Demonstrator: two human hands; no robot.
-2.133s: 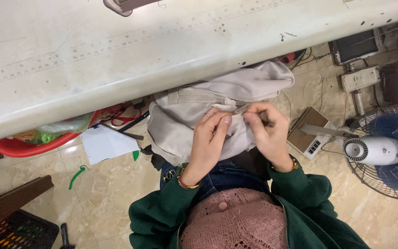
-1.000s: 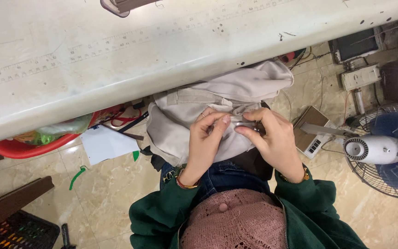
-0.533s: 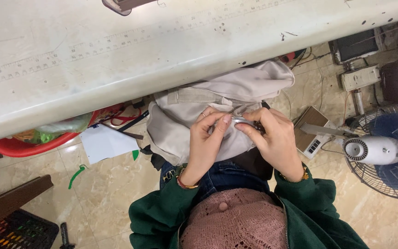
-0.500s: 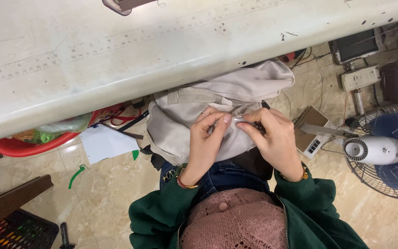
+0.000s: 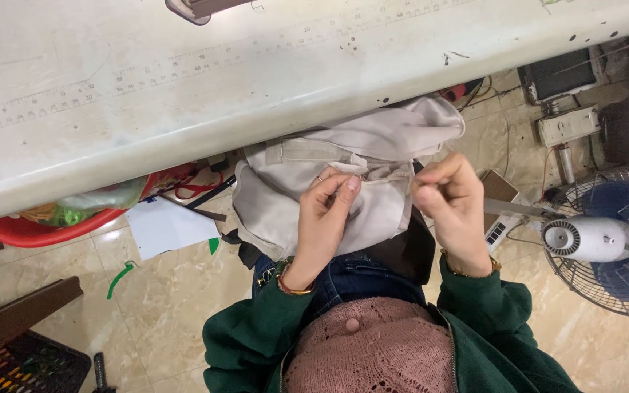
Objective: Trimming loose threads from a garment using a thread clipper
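A pale beige garment (image 5: 373,153) lies bunched on my lap, partly tucked under the edge of the white worktable (image 5: 256,80). My left hand (image 5: 327,215) pinches a fold of the beige garment near a seam, thumb and forefinger pressed on the cloth. My right hand (image 5: 451,198) hovers just right of the garment, clear of it, with its fingertips pinched together. Whether something thin sits in that pinch does not show. I wear a dark green jacket over a pink knitted top.
An electric fan (image 5: 606,244) stands on the tiled floor at the right. A red basin (image 5: 45,233) sits under the table at the left, with a white sheet of paper (image 5: 169,225) beside it. A dark crate (image 5: 23,364) is at the bottom left.
My right hand has pulled away to the right, off the garment, where earlier both hands met at the seam. My left hand has stayed on the cloth.
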